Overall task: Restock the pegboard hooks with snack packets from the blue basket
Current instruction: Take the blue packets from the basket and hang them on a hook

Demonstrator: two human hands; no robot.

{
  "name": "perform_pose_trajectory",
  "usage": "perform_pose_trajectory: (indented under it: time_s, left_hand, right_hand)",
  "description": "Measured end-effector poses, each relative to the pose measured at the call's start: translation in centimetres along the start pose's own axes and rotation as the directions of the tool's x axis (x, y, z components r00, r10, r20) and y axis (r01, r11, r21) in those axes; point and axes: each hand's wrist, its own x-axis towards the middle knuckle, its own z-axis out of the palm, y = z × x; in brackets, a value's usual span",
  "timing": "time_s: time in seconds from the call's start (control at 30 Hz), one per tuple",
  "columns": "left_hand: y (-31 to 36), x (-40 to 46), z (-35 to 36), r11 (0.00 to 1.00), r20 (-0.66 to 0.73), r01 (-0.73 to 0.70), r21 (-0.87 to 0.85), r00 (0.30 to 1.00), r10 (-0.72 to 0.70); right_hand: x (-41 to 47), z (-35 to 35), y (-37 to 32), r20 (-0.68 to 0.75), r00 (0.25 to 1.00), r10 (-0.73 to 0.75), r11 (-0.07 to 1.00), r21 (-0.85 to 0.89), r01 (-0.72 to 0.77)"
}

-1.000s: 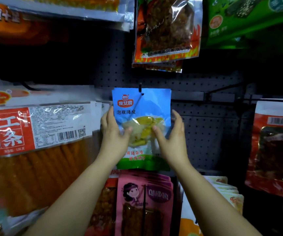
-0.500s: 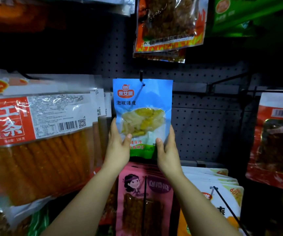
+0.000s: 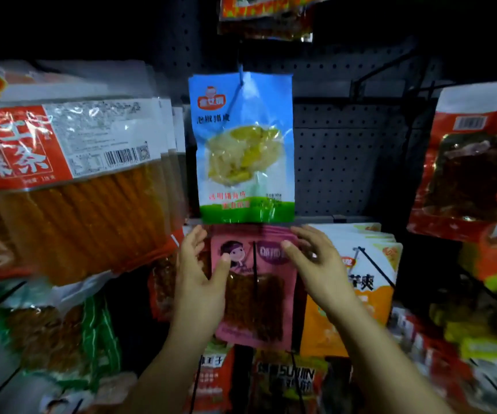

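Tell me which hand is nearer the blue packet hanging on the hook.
Left, narrowly. The left hand has its fingertips just under the blue packet's lower left corner; the right hand sits below its lower right corner, a little further down. Neither touches it.

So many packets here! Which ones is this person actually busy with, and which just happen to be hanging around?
Part of the job:
- blue plastic snack packet with a green bottom band, hanging on its hook
- left hand and right hand, both open just below it

Just hanging nearby:
- pink packet with a cartoon girl
- large orange stick-snack bag
- red packet, far right
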Motion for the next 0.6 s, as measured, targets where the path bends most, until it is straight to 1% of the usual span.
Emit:
perform_pose_trajectory:
  time_s: [0.1,0.2,0.3,0.37,0.43,0.5,0.6]
  left_hand:
    - [1.0,-4.2,-0.1,0.998,0.066,-0.026,-0.057,0.997,0.030]
    - [1.4,-8.5,1.2,0.984,0.259,0.017,-0.176,0.965,0.030]
    - [0.4,-12.9,3.9,0.971,0.442,0.111,-0.213,0.897,-0.005]
    - [-1.0,-16.3,6.2,0.969,0.567,0.182,-0.164,0.821,-0.059]
    - [-3.3,-20.2,8.6,0.966,0.680,0.242,-0.091,0.724,-0.117]
    - [-6.2,-24.4,11.1,0.958,0.758,0.288,-0.002,0.625,-0.186]
    - [-11.0,-30.7,15.2,0.927,0.825,0.350,0.133,0.479,-0.299]
  right_hand:
    - [-5.2,-2.2,0.5,-0.026,0.999,0.025,0.998,0.051,-0.024]
    - [-11.0,-4.9,2.0,-0.105,0.986,0.129,0.989,0.084,-0.120]
    - [-17.8,-8.1,4.5,-0.180,0.953,0.244,0.969,0.089,-0.232]
    - [-22.6,-10.3,6.4,-0.233,0.911,0.339,0.941,0.100,-0.325]
    - [-27.5,-12.6,9.2,-0.281,0.848,0.448,0.893,0.109,-0.436]
    - [-32.2,-14.9,12.5,-0.319,0.763,0.562,0.822,0.116,-0.557]
    - [-38.5,-18.6,18.5,-0.353,0.615,0.705,0.692,0.153,-0.705]
